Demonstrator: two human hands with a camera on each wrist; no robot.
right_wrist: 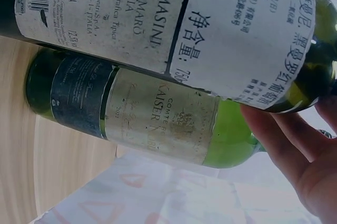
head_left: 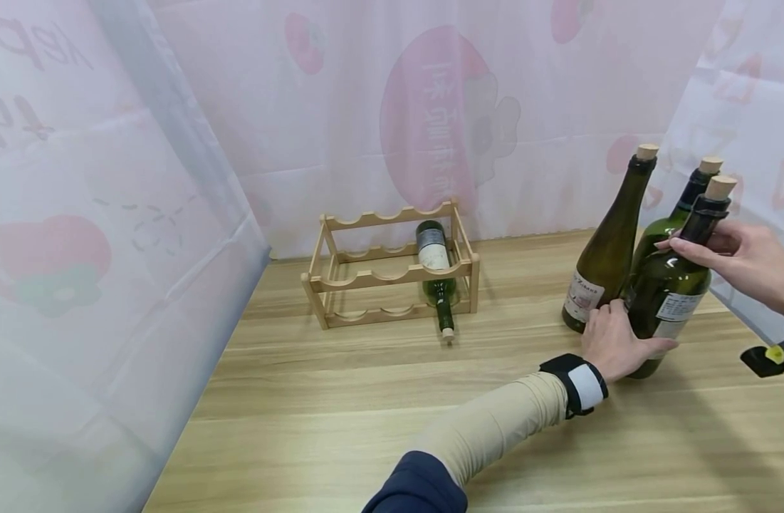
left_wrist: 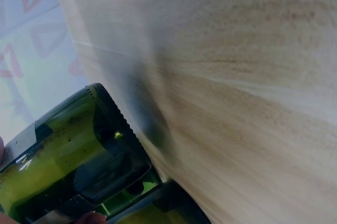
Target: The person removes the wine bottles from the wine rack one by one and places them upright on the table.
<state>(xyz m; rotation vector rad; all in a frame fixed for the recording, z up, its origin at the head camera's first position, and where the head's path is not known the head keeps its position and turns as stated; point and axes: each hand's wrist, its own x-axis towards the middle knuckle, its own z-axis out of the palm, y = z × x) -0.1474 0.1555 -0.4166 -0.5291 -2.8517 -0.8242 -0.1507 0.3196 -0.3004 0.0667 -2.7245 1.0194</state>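
Note:
Both my hands are on the front wine bottle (head_left: 666,285), a dark green one with a cork and white labels. My left hand (head_left: 619,345) grips its lower body, thumb across the near side. Up at the shoulder, just below the neck, my right hand (head_left: 744,260) holds it between thumb and fingers. The bottle's ridged base (left_wrist: 118,118) shows at the tabletop in the left wrist view. Close behind stands a second corked bottle (right_wrist: 158,113) with a cream and dark label. A taller, slimmer bottle (head_left: 612,239) stands upright to the left, beside my left fingers.
A wooden wine rack (head_left: 392,274) stands toward the back of the wood table (head_left: 340,427). One bottle (head_left: 435,253) lies in its right-hand slot, corked neck toward me. Printed curtains (head_left: 340,121) hang behind the table and along both sides.

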